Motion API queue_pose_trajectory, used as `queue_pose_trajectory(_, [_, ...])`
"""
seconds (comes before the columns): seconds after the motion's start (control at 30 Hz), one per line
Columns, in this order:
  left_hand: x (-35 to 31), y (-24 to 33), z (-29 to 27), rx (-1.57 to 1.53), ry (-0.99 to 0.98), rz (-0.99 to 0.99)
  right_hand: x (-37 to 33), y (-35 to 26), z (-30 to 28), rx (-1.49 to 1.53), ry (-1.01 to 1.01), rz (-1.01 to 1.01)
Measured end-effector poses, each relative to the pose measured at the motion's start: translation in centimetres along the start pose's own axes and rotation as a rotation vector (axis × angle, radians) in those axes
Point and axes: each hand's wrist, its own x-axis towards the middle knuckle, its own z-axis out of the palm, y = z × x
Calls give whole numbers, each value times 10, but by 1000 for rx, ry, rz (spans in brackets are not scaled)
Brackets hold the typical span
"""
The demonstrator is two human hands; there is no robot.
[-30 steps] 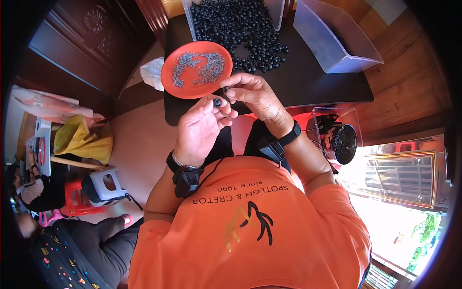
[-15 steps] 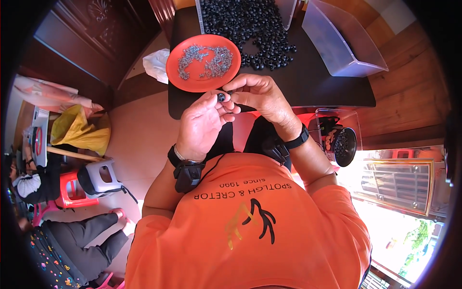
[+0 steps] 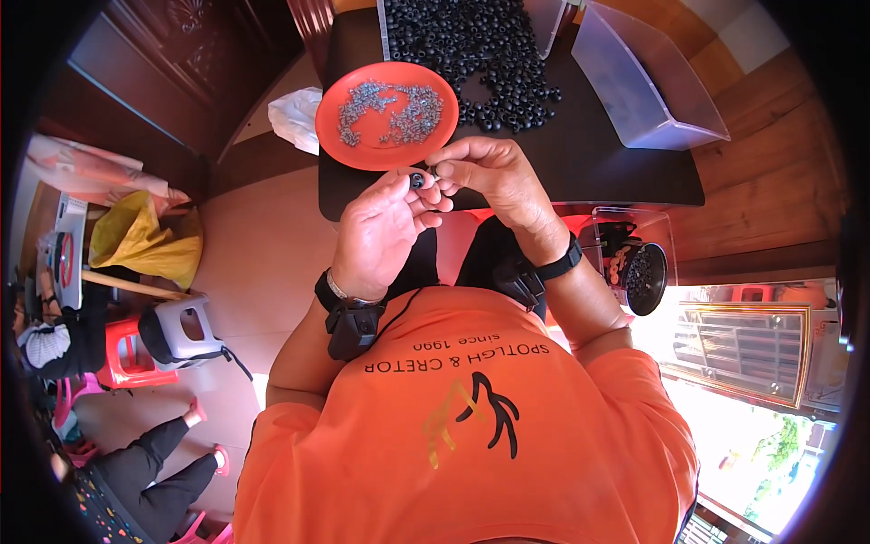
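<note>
From far off, I see the small round black piece with a hole point(image 3: 417, 180) up in the air, just by the near edge of the table. The person's left hand point(image 3: 373, 231), palm up, holds it softly between thumb and finger. The right hand point(image 3: 498, 181) is close beside it, thumb and finger pinched on a tiny bit point(image 3: 435, 173). That bit is too small for me to tell what it is.

The round red plate point(image 3: 388, 159) is just past the fingertips, with lots of little silver bits point(image 3: 417, 118) on it. Next to it, many black round pieces point(image 3: 507, 104) fill a clear plastic tub point(image 3: 384, 32) and spill onto the dark flat table point(image 3: 580, 172). A see-through plastic box point(image 3: 625, 95) stands on the right.

A crumpled white bag point(image 3: 294, 118) is by the plate. Low on the right, a round black bowl point(image 3: 647, 306) has small grey bits in it. Far left are a yellow bag point(image 3: 149, 240) and a red plastic stool point(image 3: 127, 358).
</note>
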Motion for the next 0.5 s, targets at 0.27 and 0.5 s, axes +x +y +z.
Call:
queue_pose_trajectory(0.27, [-2,-2,-2,-43,-9,-34,5,6,2,161,84,25])
queue_pose_trajectory(0.5, [0,-6,-1,-46,-14,-27,-4,1,11,153,27,-90])
